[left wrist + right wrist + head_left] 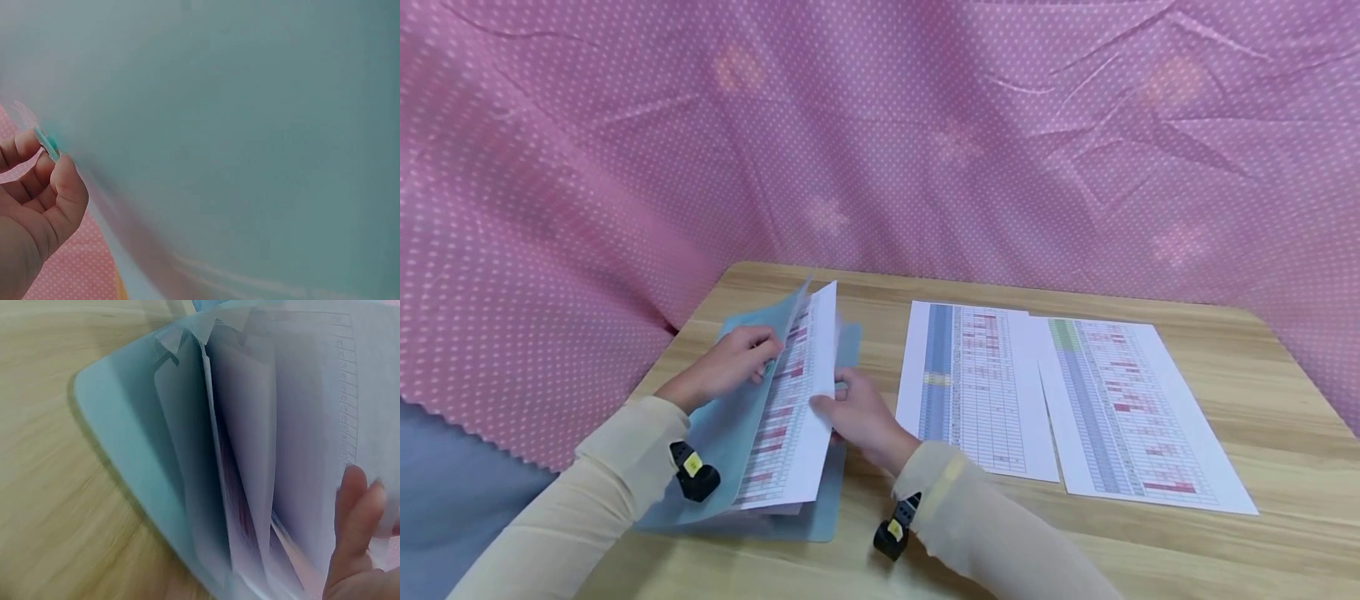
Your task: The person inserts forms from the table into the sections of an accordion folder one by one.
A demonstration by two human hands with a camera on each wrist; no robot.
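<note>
head view: folder held open, a sheet stood on edge inside it

from the head view i see the blue folder [741, 433] lying at about 8 o'clock on the wooden table [1225, 533], its front cover lifted. my left hand [730, 367] pinches the raised cover near its top edge; the left wrist view shows the fingers [62, 181] curled on that thin edge, which i judge keeps the pockets gaping. my right hand [857, 412] grips the printed sheet [793, 400] by its right edge, thumb in front, holding it nearly upright between the covers, probably so it lines up with a pocket. in the right wrist view the fingertips [356, 512] press on paper beside several dividers fanned apart. two more printed sheets [1045, 400] lie flat at 3 o'clock from the folder, overlapping slightly, near at hand. a pink dotted cloth [880, 125] hangs behind at 12 o'clock.
</note>
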